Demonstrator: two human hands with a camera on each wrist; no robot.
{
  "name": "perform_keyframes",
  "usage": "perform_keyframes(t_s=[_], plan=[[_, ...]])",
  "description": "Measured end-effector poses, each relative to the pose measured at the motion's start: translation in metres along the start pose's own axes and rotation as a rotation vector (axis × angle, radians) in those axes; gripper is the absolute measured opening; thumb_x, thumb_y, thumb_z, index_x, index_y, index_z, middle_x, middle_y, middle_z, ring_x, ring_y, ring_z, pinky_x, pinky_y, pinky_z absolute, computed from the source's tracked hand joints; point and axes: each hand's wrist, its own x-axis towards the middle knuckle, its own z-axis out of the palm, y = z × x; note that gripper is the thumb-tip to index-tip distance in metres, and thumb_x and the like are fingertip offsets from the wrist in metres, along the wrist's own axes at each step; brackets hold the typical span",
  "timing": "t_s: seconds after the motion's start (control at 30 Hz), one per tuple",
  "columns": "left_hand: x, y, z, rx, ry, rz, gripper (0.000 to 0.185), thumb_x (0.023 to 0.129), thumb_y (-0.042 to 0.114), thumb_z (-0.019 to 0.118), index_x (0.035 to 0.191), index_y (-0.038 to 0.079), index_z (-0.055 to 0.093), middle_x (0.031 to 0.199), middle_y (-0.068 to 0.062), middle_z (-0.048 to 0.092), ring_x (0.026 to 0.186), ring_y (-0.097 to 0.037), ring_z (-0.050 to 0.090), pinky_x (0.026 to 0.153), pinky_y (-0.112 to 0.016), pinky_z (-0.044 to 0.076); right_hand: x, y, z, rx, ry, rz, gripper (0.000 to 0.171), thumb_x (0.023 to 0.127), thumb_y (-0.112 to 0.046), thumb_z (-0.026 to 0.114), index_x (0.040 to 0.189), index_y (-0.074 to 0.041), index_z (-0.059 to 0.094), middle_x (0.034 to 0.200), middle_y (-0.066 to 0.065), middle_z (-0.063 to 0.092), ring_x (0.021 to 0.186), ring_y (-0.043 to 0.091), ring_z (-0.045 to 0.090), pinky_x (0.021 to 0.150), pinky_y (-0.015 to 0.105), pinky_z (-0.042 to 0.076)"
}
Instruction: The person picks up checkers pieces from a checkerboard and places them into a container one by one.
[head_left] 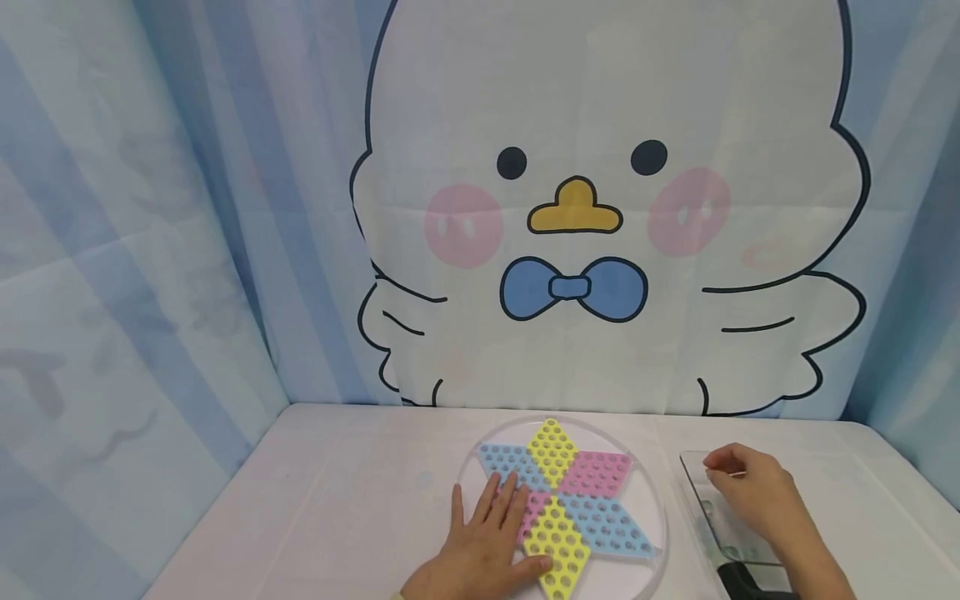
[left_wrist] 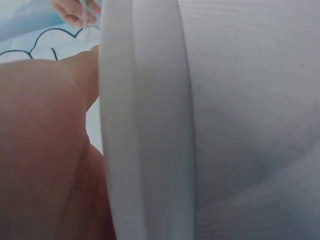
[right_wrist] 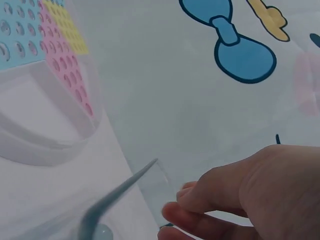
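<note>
A round white star-shaped peg-hole board (head_left: pixel 656 500), like a Chinese checkers board, has blue, yellow and pink diamond sections. On its near left part my left hand (head_left: pixel 483 550) rests flat with fingers spread, covering some of the pink and blue holes. To the right of the board, my right hand (head_left: pixel 757 492) pinches the far edge of a clear rectangular lid (head_left: pixel 738 542) between thumb and fingers. Beneath the lid is a clear box (right_wrist: pixel 55 225), and a small glassy ball (right_wrist: pixel 104 232) shows in it. The lid's edge slants upward in the right wrist view.
A black piece (head_left: pixel 738 579) sits under my right wrist. The white tabletop (head_left: pixel 337 500) stretches out to the left of the board. Behind the table hangs a blue and white curtain (head_left: pixel 570 358) with a cartoon bird.
</note>
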Motion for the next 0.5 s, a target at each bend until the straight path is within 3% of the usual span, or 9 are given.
perform_keyframes(t_s=[0.27, 0.5], plan=[[0.0, 0.0, -0.002, -0.062, 0.01, 0.01, 0.093, 0.089, 0.078, 0.038, 0.159, 0.019, 0.022, 0.168, -0.002, 0.012, 0.156, -0.027, 0.007, 0.115, -0.071, 0.0, -0.016, -0.02, -0.005, -0.024, 0.126, -0.161, 0.021, 0.096, -0.016, 0.057, 0.107, -0.001, 0.066, 0.099, 0.015, 0.071, 0.094, 0.033, 0.064, 0.073, 0.043, 0.052], [-0.008, -0.002, -0.011, -0.172, 0.102, 0.016, 0.087, 0.092, 0.07, 0.044, 0.157, 0.014, 0.028, 0.166, -0.006, 0.021, 0.154, -0.03, 0.015, 0.115, -0.072, 0.007, -0.027, -0.043, 0.007, -0.019, 0.157, -0.317, 0.017, 0.096, -0.015, 0.06, 0.105, -0.003, 0.067, 0.104, 0.014, 0.07, 0.097, 0.032, 0.066, 0.079, 0.044, 0.056]])
